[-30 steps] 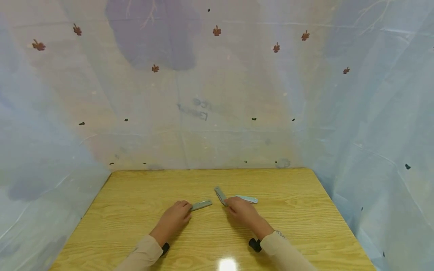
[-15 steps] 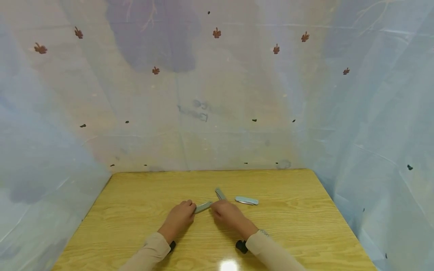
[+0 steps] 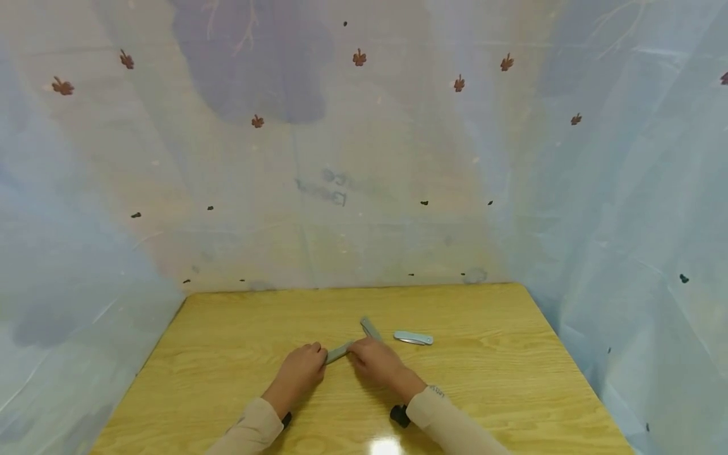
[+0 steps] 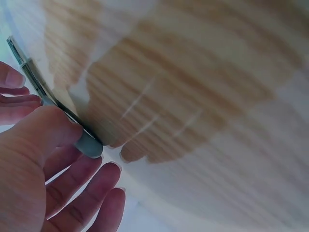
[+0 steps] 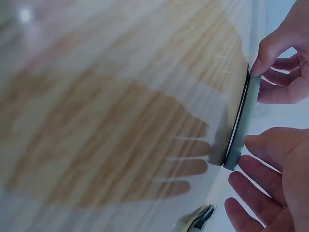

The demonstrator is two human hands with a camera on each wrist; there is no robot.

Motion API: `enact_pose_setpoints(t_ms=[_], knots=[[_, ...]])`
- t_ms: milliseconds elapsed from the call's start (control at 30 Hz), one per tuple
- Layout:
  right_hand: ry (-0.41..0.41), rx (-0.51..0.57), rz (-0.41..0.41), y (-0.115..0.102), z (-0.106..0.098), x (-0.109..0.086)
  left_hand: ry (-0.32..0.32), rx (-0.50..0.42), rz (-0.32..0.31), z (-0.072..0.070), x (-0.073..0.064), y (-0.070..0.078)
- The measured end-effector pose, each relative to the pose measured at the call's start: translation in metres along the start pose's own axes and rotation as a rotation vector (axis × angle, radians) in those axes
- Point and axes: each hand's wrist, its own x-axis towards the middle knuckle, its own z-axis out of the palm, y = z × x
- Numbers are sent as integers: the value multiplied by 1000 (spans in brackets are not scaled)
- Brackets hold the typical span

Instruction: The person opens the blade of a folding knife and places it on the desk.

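Note:
A folding knife [image 3: 339, 352] with a grey-green handle lies between my two hands, close over the wooden table. My left hand [image 3: 300, 371] pinches one end of it, the thumb pressed along the handle in the left wrist view. At the other end is my right hand [image 3: 376, 363], with thumb and forefinger on the handle while the other fingers spread loosely. A dark slot runs along the knife [image 5: 241, 121] in the right wrist view, and no blade stands out there. Just behind my right hand lies a second folding knife [image 3: 370, 328], its near end hidden by that hand.
A third, paler folding knife [image 3: 413, 338] lies to the right on the wood-grain table [image 3: 256, 322]. Printed plastic sheeting [image 3: 364, 158] hangs along the back and both sides. A dark wrist camera [image 3: 400, 415] sits under the right sleeve.
My right hand has moved left, from the second knife to the right end of the one in my left hand. The paler knife now shows whole. The left hand has shifted slightly right.

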Motion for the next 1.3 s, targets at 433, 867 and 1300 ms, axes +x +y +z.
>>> enact_pose_setpoints(t_ms=[433,867,1300], knots=[[-56,301,315,-1,-4,-11,-48,-236,-146,8,-9,-8],[108,875,395,-15,-6,-15,-101,-849,-256,-20,-7,3],[361,1386,618,-30,-35,-12,-63,-1206,-267,-41,0,34]])
